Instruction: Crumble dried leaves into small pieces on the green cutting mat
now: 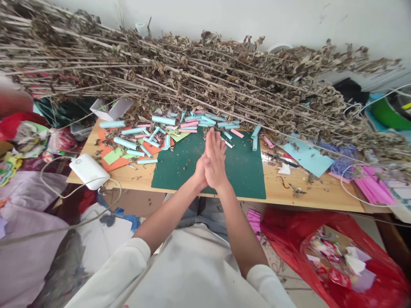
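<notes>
My left hand (201, 169) and my right hand (215, 164) are pressed palm to palm above a green cutting mat (247, 175). The right fingers stretch out straight, pointing away from me. Most of the left fingers are covered by the right hand, though some outstretched tips show beside it. Whether anything lies between the palms is hidden. Just beyond the fingertips lie several rolled blue paper tubes (163, 120) and pink paper tubes (189, 124). Crumbs of dried leaf dot the mat.
A large heap of dried leafy stalks (180, 72) spans the table's back. Orange paper (111, 160) and a white power bank (89, 171) with a cable sit left. Blue paper (308, 154) lies right. Below hangs a red plastic bag (289, 231) of scraps.
</notes>
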A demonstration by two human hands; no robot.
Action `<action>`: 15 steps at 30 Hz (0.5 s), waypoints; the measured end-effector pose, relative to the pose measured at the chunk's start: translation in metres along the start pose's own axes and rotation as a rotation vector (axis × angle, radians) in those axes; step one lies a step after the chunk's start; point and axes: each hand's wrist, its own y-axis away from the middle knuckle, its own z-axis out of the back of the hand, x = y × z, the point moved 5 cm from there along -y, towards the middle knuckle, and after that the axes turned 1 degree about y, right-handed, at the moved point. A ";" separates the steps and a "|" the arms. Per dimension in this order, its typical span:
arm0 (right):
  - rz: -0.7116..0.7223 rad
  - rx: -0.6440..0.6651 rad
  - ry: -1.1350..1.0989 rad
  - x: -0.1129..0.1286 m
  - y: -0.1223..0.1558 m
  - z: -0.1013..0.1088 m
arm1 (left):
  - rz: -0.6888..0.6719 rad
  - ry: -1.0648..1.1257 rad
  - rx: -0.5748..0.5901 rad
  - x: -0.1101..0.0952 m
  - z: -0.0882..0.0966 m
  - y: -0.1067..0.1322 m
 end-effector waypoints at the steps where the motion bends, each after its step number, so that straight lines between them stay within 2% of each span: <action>1: -0.022 -0.022 -0.008 -0.005 -0.002 0.000 | -0.008 0.019 0.014 0.002 0.002 0.000; 7: -0.083 -0.240 -0.237 -0.032 -0.016 0.022 | 0.053 0.051 0.066 0.000 0.007 0.002; 9: -0.058 -0.195 -0.193 -0.031 -0.019 0.025 | 0.041 0.033 0.100 -0.001 0.004 0.003; 11: -0.020 -0.093 -0.093 -0.025 -0.018 0.021 | 0.017 0.015 0.103 0.000 0.001 0.001; 13: 0.018 0.003 -0.012 -0.016 -0.013 0.010 | 0.003 0.012 0.073 0.002 -0.003 -0.002; 15: 0.037 0.055 0.012 -0.008 -0.010 0.000 | 0.013 0.011 -0.006 0.002 -0.004 -0.005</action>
